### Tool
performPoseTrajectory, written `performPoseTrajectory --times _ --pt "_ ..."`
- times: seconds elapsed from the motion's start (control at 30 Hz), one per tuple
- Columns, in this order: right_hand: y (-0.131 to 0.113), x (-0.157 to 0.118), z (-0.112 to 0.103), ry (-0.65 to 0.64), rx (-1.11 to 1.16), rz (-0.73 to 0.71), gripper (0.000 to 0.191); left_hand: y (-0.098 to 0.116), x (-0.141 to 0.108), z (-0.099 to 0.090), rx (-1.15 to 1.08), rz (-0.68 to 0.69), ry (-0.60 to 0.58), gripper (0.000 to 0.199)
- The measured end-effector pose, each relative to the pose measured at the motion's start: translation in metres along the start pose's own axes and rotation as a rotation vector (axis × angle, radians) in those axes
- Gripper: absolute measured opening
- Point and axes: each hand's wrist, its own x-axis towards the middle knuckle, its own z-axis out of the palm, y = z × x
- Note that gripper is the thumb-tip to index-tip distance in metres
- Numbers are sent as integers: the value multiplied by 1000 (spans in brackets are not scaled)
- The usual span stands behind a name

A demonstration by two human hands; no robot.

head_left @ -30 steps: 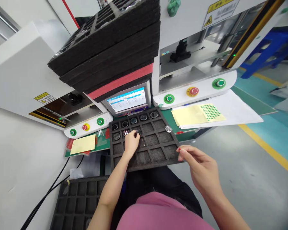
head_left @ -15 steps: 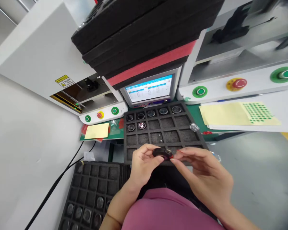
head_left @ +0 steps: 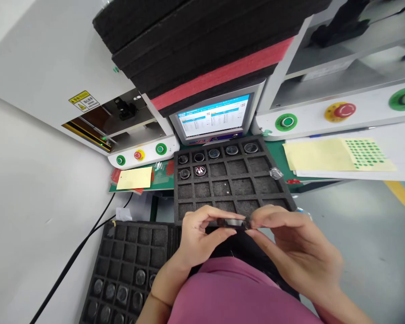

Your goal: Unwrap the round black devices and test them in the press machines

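Disc [head_left: 234, 222] in mid-air: why hold it there, with so much around?

Start big, then. The stack [head_left: 195, 45] sits above the screen [head_left: 216, 117], probably to leave the bench front to the tray [head_left: 238, 167].

And why the tray so close to the body?

Likely so each pocket is a short reach away. Its pockets hold the pieces [head_left: 251, 148] apart, which should save them from knocking together. The yellow sheet [head_left: 320, 153] lies off to the right, beside the tray.

Now the hands?

They're close together, clamped on the same disc. The left hand [head_left: 197, 234] has its left end, fingers above and thumb below; the right hand [head_left: 297, 245] pinches the right end. I'd say two grips keep it steady, and holding it by the ends leaves the middle uncovered.

So where does it lie exactly?

Between the two sets of fingertips, seen edge-on, at the tray's near side. Whether some smaller bit sits under the right fingertips, I cannot tell.
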Motion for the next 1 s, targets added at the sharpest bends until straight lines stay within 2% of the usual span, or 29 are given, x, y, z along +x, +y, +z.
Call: performPoseTrajectory --times 0.1,0.27,0.43,0.57,0.67,0.73,0.8,0.83,0.87,0.9,1.0 --pt "1 0 -2 -42 14 -16 30 0 0 1 -9 -19 2 15" --pt "4 -6 0 72 -6 -71 44 -1 0 3 -38 10 -2 16" --pt "9 -10 1 138 -85 -142 42 1 1 6 36 21 7 14" --pt "4 -9 -1 160 -119 -110 38 3 2 13 109 70 22 16" --pt "0 -12 -10 115 -188 -159 36 0 6 18 214 84 97 14" --pt "4 -19 -25 89 -249 -196 36 -5 11 19 221 58 230 10" --pt "19 -31 -50 232 -370 -116 30 -12 18 18 163 21 393 10" --pt "31 -36 -66 379 -457 -34 26 -15 22 18 119 1 451 12" --pt "43 -41 -82 529 -509 112 23 -18 25 19 67 -21 474 16" --pt "57 -44 -99 587 -482 281 28 -20 28 21 9 -56 460 21" --pt "94 -47 -136 547 -391 480 54 -21 34 30 -168 -244 265 28"
